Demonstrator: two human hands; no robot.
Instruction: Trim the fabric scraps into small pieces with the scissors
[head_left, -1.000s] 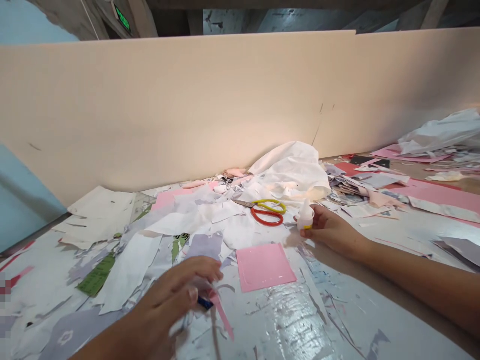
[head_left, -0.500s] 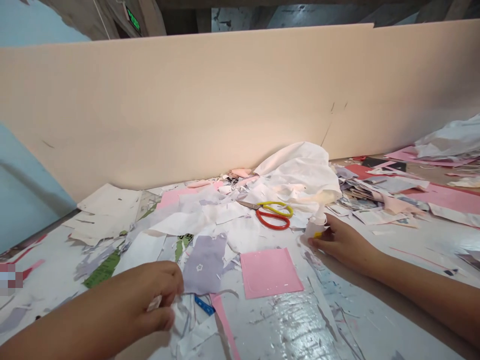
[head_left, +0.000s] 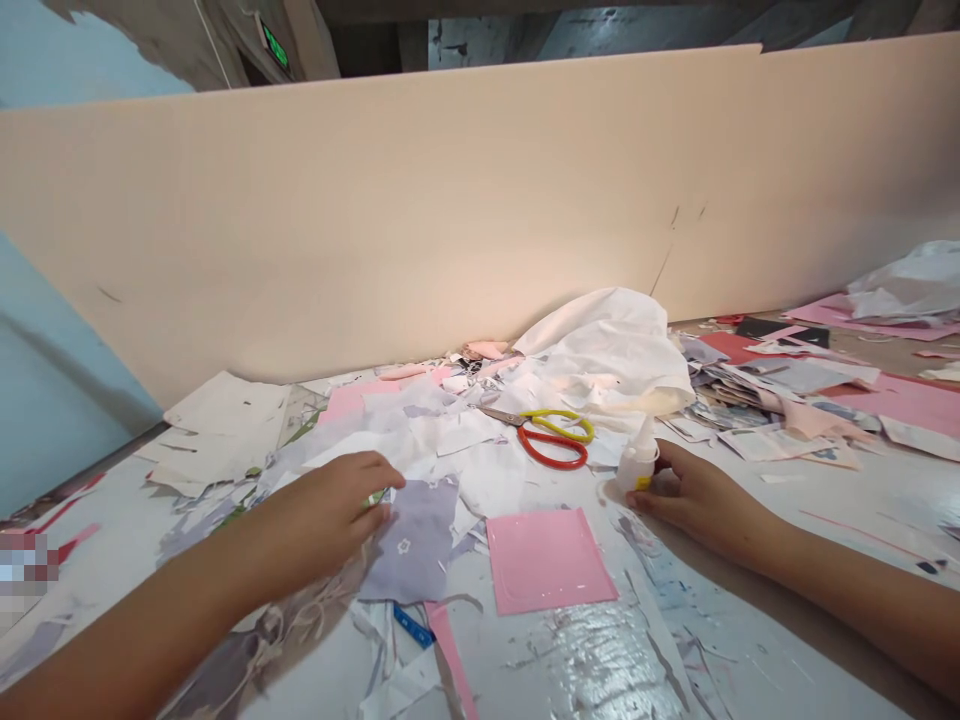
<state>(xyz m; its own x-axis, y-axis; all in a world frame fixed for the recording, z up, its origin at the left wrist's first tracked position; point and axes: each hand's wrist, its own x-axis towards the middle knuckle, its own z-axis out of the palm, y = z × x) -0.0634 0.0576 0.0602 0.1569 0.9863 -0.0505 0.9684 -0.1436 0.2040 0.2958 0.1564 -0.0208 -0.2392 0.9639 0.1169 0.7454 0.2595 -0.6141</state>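
My right hand (head_left: pixel 701 500) has its fingers closed around a small white glue bottle (head_left: pixel 636 470) with a pointed nozzle and a bit of yellow label. The bottle is upright, low over the tabletop. Over the upper left edge of a lavender piece (head_left: pixel 412 550) with a small white flower hovers my left hand (head_left: pixel 352 515), thumb and fingertips slightly apart; whether they touch it I cannot tell. A pink square (head_left: pixel 551 562) with a shiny clear line along its edges lies flat between the hands. Scissors (head_left: pixel 551 437) with one red and one yellow handle rest behind it.
White, lavender and green scraps (head_left: pixel 420 430) cover the middle and left. A crumpled white sheet (head_left: pixel 607 335) leans near the beige partition (head_left: pixel 390 230). Stacked paper pieces (head_left: pixel 772 400) lie at the right. A blue strip (head_left: pixel 412 625) and a pink strip (head_left: pixel 451 660) lie in front.
My left hand has moved up and to the right, to the lavender piece's upper edge. The glue bottle, still in my right hand, now shows more clearly.
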